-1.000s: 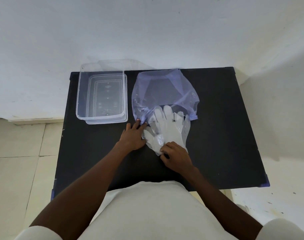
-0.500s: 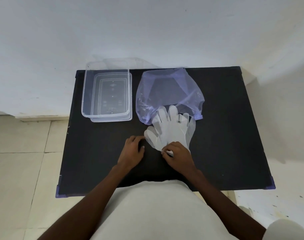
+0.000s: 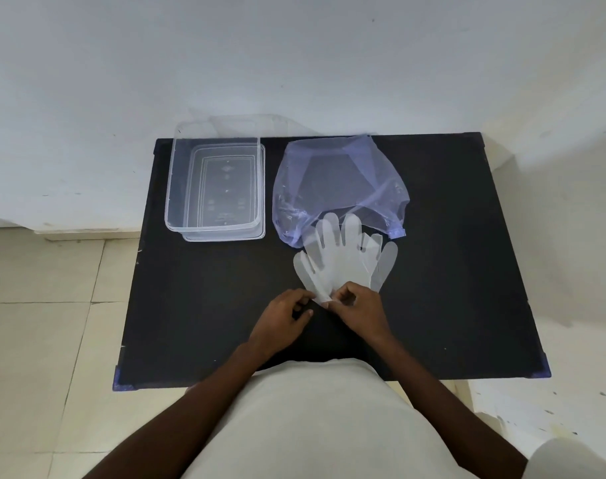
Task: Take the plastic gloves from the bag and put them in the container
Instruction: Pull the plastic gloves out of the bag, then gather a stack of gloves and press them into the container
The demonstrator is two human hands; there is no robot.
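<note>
Setting: white plastered wall [image 3: 294,63] behind a matte black table [image 3: 450,271], pale floor tiles [image 3: 35,340] to the left; we look down past our cream shirt [image 3: 322,420].
Grip, right: our right hand [image 3: 358,311] pinches the cuff end of the plastic gloves [image 3: 343,261] between thumb and fingertips.
Grip, left: our left hand [image 3: 280,319] has its fingers curled, thumb and forefinger closing on the same cuff edge, just beside the right hand.
Gloves: thin, translucent, milky film, flat on the table in an overlapping stack, fingers fanned away from us; their tips lie over the mouth of the bag.
Bag: crinkled, see-through lilac plastic bag [image 3: 339,184], slumped in a rounded shape behind the gloves, its open end facing us.
Container: clear, rigid rectangular container [image 3: 213,184] with rounded corners, at the far left of the table, well apart from the gloves and hands.
Change: half a second ago our left hand rested flat on the table, left of the gloves; it has since come across to the cuff. The right hand keeps its pinch; bag and container have not shifted.
</note>
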